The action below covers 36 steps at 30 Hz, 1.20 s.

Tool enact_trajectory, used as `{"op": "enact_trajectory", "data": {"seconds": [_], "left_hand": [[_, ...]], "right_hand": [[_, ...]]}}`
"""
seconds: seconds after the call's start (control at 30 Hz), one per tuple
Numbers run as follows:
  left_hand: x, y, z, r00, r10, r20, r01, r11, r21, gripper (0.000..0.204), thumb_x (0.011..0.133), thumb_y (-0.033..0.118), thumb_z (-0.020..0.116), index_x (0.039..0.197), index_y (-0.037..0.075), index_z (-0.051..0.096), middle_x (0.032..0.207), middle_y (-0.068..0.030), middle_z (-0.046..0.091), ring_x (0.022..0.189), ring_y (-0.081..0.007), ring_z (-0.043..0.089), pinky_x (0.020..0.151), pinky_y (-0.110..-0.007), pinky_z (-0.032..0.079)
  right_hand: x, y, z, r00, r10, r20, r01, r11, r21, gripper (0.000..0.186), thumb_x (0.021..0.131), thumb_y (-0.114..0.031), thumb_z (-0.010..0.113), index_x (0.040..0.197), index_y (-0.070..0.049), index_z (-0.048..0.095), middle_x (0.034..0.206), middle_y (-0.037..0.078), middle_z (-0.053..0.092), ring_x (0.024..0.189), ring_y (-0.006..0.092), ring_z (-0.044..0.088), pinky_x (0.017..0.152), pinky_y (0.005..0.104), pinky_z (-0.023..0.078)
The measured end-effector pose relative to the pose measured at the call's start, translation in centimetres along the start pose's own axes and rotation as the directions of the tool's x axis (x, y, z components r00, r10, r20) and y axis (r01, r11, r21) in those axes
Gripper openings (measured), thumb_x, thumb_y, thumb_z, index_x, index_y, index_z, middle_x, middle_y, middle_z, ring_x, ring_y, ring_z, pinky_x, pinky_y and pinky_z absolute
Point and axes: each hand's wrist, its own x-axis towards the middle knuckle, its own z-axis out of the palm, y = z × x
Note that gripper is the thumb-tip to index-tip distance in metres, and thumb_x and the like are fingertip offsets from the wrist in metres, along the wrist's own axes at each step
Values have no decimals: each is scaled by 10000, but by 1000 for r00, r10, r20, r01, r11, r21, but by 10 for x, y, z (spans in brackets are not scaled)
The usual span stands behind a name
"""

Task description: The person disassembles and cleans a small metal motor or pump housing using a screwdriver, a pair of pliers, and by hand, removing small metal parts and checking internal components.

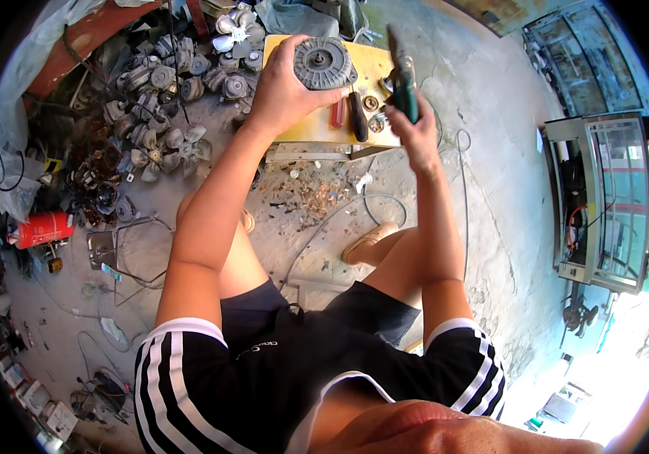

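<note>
My left hand (pixel 283 94) grips a round grey finned motor (pixel 321 64), its thumb along the lower edge and its fingers round the far left side. The motor's face with a small centre shaft points up, over a low table with a yellow top (pixel 305 130). To the right, my right hand (pixel 417 135) is closed round green-handled pliers (pixel 406 94), raised with the dark jaws pointing away from me. Between the hands, a black-handled tool (pixel 358 117), a red piece (pixel 337 115) and a small brass-coloured ring (pixel 371 103) lie on the tabletop.
Many used motors (pixel 162 76) and loose fan blades (pixel 181 147) are heaped left of the table. Scraps (pixel 313 200) litter the floor before it, and a cable (pixel 324 219) loops there. A red cylinder (pixel 45 229) lies far left. A glass-fronted cabinet (pixel 600 200) stands right.
</note>
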Motion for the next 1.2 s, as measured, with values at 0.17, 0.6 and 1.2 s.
{"op": "enact_trajectory", "data": {"seconds": [0.17,0.6,1.2], "left_hand": [[4,4,2,993,118,-31,-107,963,248,920,598,477,907,1304,48,502,1198,-155,618,1172,-309,576,1128,-516,320],[2,7,2,1000,-12,19,3,916,401,941,556,570,873,1314,108,560,1242,-94,638,1242,-274,539,1147,-697,108],[0,-9,9,999,-28,39,7,889,458,966,527,610,864,1295,99,579,1204,-118,658,1255,-265,530,1136,-719,97]], "right_hand": [[-21,-35,16,986,-25,162,31,999,-34,741,839,-88,690,1517,-63,394,1229,86,610,1083,170,589,958,296,453],[-11,-82,21,781,-605,157,548,542,-637,825,750,-60,734,1509,-107,412,1027,139,635,803,250,647,751,356,538],[-29,-70,36,936,-349,52,286,664,-691,834,749,-78,767,1500,-266,456,980,103,645,808,243,642,737,360,546]]}}
